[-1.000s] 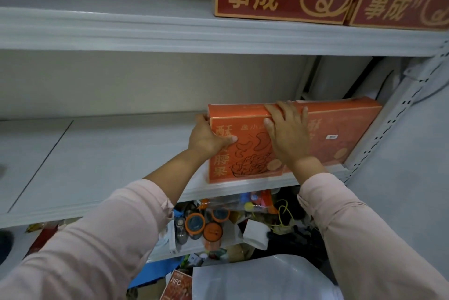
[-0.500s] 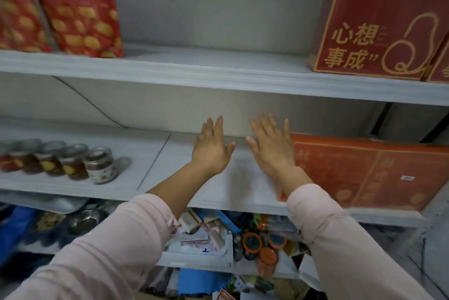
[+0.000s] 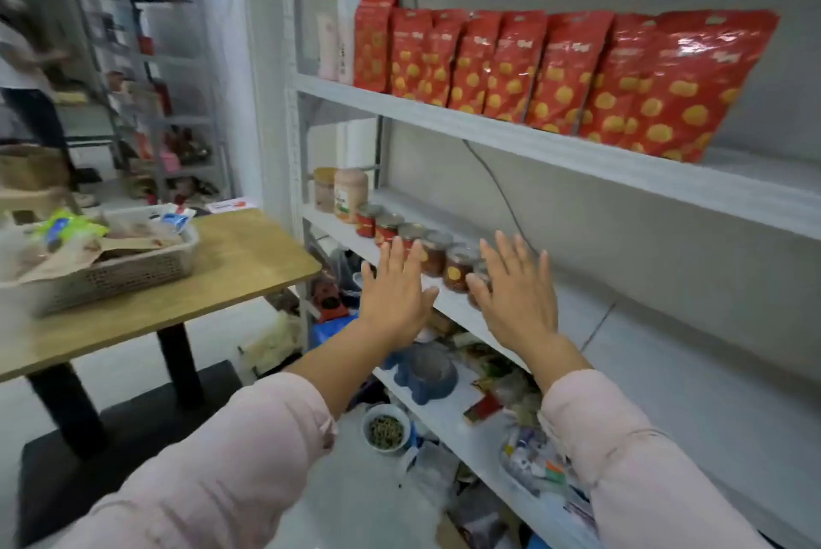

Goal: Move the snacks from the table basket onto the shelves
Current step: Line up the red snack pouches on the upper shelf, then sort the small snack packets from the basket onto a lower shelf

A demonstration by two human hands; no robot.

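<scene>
Head view shows the snacks (image 3: 89, 244), a loose heap of brown paper and green packets, lying in the pale mesh basket (image 3: 115, 277) on the wooden table (image 3: 249, 255) at the far left, well apart from both hands. The left hand (image 3: 393, 299) and right hand (image 3: 517, 297) are raised side by side in front of the middle shelf (image 3: 666, 371), fingers straight and spread, holding nothing. Just behind them a row of small jars (image 3: 428, 248) runs along the front of that shelf, whose right stretch is bare. On the upper shelf (image 3: 555, 148) a rank of red bags (image 3: 555, 68) stands upright, shoulder to shoulder. The lower shelf (image 3: 466, 446) is cluttered with packets and a blue dish, and a bowl (image 3: 385, 431) sits below it near the floor. Another person (image 3: 22, 59) shows blurred at the far left beside a second rack. The step in hand looks like the reach for the next item, since both hands are free and the basket is plainly not emptied. The next move calls for a turn left and a reach across to the basket, then a grip on one packet. The floppy bags would likely want a hold across the body, not a corner pinch.
</scene>
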